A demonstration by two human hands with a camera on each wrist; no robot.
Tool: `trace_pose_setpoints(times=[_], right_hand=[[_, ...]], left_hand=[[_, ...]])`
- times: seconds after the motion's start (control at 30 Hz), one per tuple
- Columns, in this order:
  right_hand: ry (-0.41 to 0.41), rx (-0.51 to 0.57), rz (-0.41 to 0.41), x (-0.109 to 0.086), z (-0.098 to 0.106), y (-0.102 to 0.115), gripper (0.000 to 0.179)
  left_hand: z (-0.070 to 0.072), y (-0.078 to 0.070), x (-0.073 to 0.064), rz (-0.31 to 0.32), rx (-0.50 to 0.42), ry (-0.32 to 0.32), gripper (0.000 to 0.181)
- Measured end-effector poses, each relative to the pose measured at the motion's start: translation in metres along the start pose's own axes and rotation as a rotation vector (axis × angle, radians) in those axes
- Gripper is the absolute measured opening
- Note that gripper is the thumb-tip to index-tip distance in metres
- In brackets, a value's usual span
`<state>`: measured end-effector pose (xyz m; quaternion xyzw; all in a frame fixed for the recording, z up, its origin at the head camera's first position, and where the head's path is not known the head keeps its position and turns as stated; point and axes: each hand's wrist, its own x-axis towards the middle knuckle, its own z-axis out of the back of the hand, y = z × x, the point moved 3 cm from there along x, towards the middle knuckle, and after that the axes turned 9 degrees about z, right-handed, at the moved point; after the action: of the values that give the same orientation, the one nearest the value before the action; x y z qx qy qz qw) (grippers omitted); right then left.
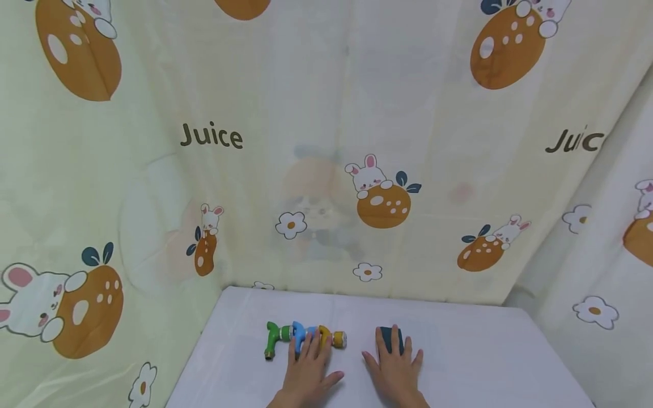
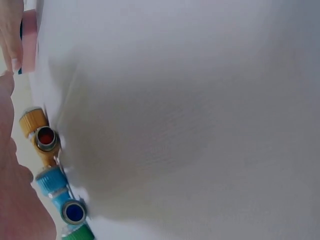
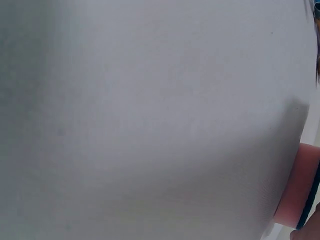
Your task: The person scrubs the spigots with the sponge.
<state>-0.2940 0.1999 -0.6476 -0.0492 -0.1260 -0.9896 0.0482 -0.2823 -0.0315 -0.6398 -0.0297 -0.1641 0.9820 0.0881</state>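
Three painted, tap-like fittings with ribbed caps lie in a row on the table: green [image 1: 272, 339], blue [image 1: 299, 331] and yellow [image 1: 338, 339]. In the left wrist view, round openings show on the yellow fitting [image 2: 46, 137] and the blue fitting [image 2: 74, 212]. My left hand [image 1: 308, 375] lies with spread, straight fingers in front of the row, fingertips over the blue and yellow ones; contact is unclear. My right hand [image 1: 396, 371] has its extended fingers over a sponge [image 1: 386, 335] with a dark green top. Its pink side [image 3: 298, 187] shows in the right wrist view.
A white-covered table [image 1: 474, 351] extends to both sides of the hands. Behind it hangs a cream curtain [image 1: 316, 113] printed with rabbits, oranges and flowers; more curtain [image 1: 607, 238] hangs along the right side.
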Motion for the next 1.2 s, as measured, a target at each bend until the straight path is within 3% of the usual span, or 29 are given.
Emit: trace_pose_setpoints(times=[0.2, 0.37, 0.6, 0.93, 1.2], right_hand=[[0.057, -0.012, -0.020, 0.001, -0.006, -0.007, 0.073], [0.055, -0.002, -0.003, 0.000, -0.008, -0.009, 0.068], [-0.023, 0.021, 0.086, -0.002, -0.005, 0.001, 0.065], [-0.116, 0.035, 0.106, -0.001, 0.000, 0.009, 0.063], [-0.187, 0.066, 0.158, 0.002, 0.020, 0.029, 0.061]], left_hand=[[-0.007, -0.008, 0.002, -0.021, 0.014, 0.009, 0.089], [-0.006, -0.018, 0.005, -0.025, 0.012, 0.002, 0.089], [-0.016, -0.021, 0.012, -0.031, 0.020, -0.004, 0.090], [-0.015, -0.027, 0.020, 0.002, -0.031, 0.007, 0.092], [-0.007, -0.035, 0.024, 0.004, -0.035, -0.019, 0.070]])
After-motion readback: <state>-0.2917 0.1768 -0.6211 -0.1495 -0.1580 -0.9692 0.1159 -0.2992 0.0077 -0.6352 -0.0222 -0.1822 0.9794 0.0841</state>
